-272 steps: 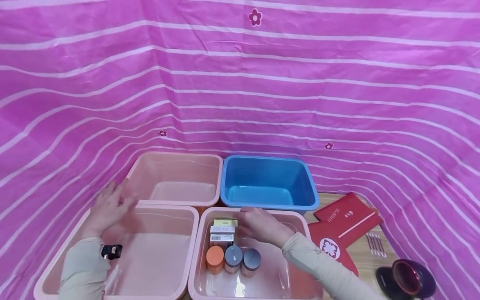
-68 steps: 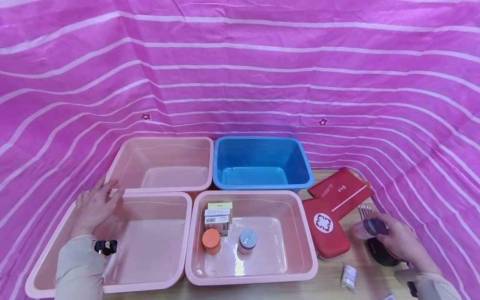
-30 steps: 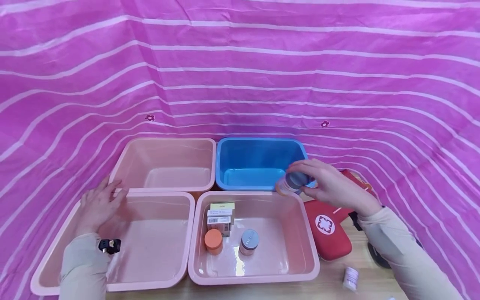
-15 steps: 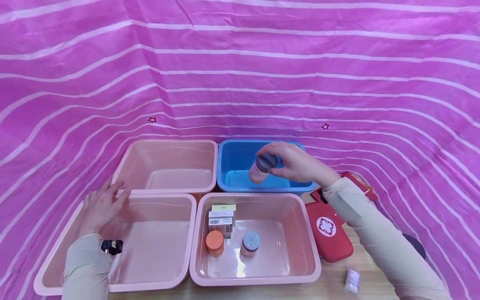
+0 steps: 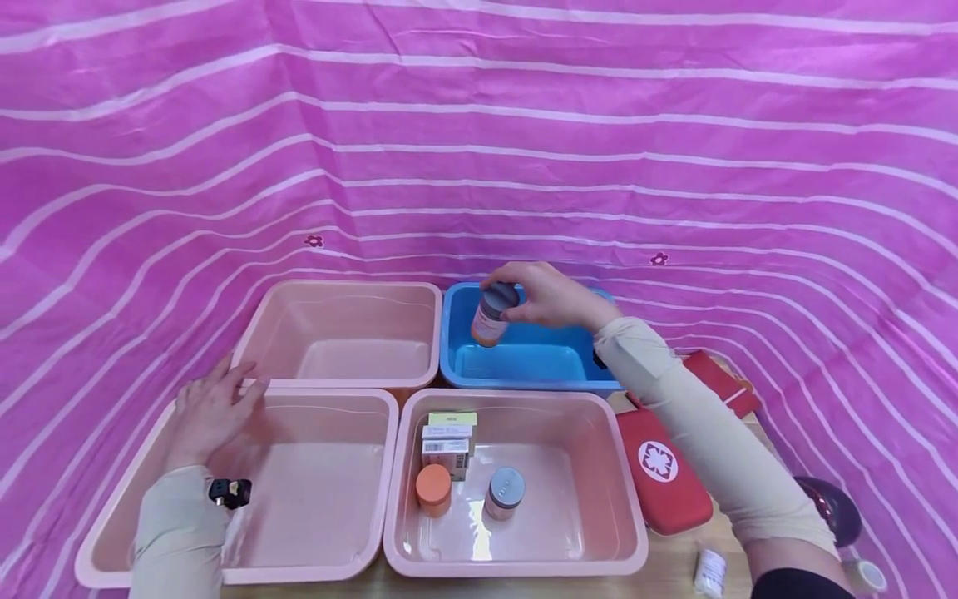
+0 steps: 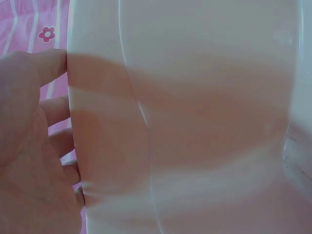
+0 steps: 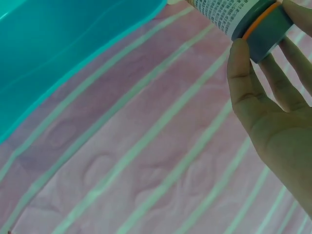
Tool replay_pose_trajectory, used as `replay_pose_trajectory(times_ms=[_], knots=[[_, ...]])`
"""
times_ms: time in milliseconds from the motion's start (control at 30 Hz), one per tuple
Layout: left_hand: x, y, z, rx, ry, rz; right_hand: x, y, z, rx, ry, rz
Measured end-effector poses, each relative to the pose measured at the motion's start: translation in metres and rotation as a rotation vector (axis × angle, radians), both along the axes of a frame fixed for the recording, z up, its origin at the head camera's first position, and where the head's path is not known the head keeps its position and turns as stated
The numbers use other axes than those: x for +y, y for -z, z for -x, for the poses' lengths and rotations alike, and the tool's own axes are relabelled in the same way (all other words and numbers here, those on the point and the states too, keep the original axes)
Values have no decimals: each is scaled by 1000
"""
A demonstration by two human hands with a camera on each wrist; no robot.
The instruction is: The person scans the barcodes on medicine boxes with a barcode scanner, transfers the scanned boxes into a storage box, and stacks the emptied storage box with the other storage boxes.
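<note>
My right hand grips a pill bottle by its dark grey lid, tilted over the left part of the blue bin. In the right wrist view, fingertips and thumb of that hand surround the lid, and the bottle shows a printed white label. My left hand rests with relaxed fingers on the rim of the front left pink bin. The front right pink bin contains several small medicine boxes, an orange-capped bottle and a grey-capped bottle.
Another pink bin stands at the back left. To the right lie a red first-aid pouch, a red folder, a small white bottle and a dark cup. A striped pink cloth hangs behind.
My right hand has carried the pill bottle from the right side of the table leftward, over the blue bin's left part. My left hand stays on the front left bin's rim.
</note>
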State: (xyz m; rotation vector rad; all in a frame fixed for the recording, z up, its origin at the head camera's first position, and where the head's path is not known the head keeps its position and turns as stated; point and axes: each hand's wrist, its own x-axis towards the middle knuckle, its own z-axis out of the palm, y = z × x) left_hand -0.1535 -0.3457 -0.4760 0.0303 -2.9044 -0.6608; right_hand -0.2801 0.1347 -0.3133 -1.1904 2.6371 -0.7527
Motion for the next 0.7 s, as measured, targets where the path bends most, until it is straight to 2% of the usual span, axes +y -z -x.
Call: replay_pose_trajectory(times_ms=[333, 700], knots=[[5, -1, -3, 18, 12, 2, -37, 25, 36, -39, 4, -89], [20, -4, -10, 26, 3, -11, -53, 34, 51, -78, 28, -222]])
